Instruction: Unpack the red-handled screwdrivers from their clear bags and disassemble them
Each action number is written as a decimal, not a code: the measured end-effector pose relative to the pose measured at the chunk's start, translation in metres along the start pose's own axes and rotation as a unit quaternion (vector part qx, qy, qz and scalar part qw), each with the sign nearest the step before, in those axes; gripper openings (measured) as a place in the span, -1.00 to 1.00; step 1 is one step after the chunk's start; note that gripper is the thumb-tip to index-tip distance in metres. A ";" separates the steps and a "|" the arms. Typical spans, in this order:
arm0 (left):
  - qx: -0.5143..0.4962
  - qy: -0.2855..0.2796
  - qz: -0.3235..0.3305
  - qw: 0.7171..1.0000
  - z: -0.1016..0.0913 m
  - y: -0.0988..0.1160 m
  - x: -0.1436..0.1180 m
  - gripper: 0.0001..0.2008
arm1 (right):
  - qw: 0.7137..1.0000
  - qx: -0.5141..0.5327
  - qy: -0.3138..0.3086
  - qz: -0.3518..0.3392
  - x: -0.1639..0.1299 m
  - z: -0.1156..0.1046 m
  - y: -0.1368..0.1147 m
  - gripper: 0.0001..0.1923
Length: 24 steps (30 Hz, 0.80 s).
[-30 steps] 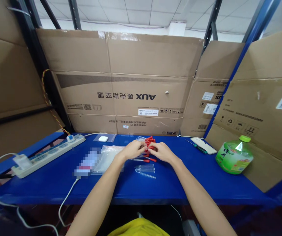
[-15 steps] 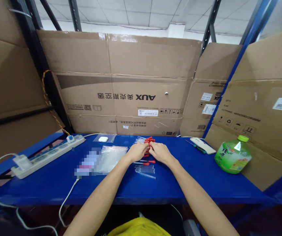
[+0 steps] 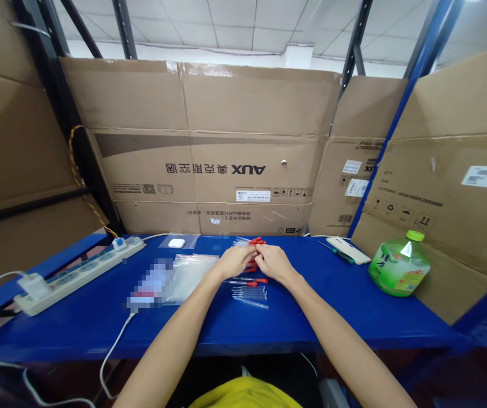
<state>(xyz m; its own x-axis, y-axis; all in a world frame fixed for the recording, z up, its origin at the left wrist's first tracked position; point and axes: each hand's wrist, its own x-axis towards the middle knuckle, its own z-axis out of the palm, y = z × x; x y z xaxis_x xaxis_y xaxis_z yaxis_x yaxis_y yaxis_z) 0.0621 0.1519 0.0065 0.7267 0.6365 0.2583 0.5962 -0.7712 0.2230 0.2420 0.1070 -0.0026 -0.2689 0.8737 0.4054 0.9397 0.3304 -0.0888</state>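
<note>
Head view shows the left hand [image 3: 235, 260] and right hand [image 3: 272, 262] meeting fingertip to fingertip over the blue shelf [image 3: 311, 317], both pinched closed around red-bulbed droppers [image 3: 257, 242], above loose clear pipettes [image 3: 250, 294]

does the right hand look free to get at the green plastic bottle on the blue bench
Probably yes: bare bench lies between the right hand and the green plastic bottle, though its fingers are busy with red-capped droppers.
</note>
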 end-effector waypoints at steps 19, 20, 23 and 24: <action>0.008 -0.012 0.039 0.999 -0.007 -0.001 -0.002 -0.63 | 1.000 -0.010 -0.002 -0.024 -0.003 -0.013 0.000 -0.80; 0.008 -0.008 0.041 0.999 -0.009 -0.001 -0.002 -0.63 | 1.000 0.001 0.000 -0.031 -0.003 -0.013 0.002 -0.80; 0.009 0.012 0.033 0.999 -0.012 0.000 -0.003 -0.62 | 0.995 0.064 0.016 -0.074 -0.003 -0.016 0.010 -0.75; 0.011 0.022 0.025 0.999 -0.013 0.001 -0.002 -0.61 | 0.992 0.092 0.024 -0.089 -0.002 -0.016 0.013 -0.73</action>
<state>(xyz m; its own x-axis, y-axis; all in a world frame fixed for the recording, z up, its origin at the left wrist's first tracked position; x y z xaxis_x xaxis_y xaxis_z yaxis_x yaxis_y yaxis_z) 0.0566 0.1499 0.0179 0.7401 0.5970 0.3094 0.5679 -0.8014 0.1880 0.2582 0.1033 0.0100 -0.4117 0.7795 0.4721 0.8231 0.5405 -0.1745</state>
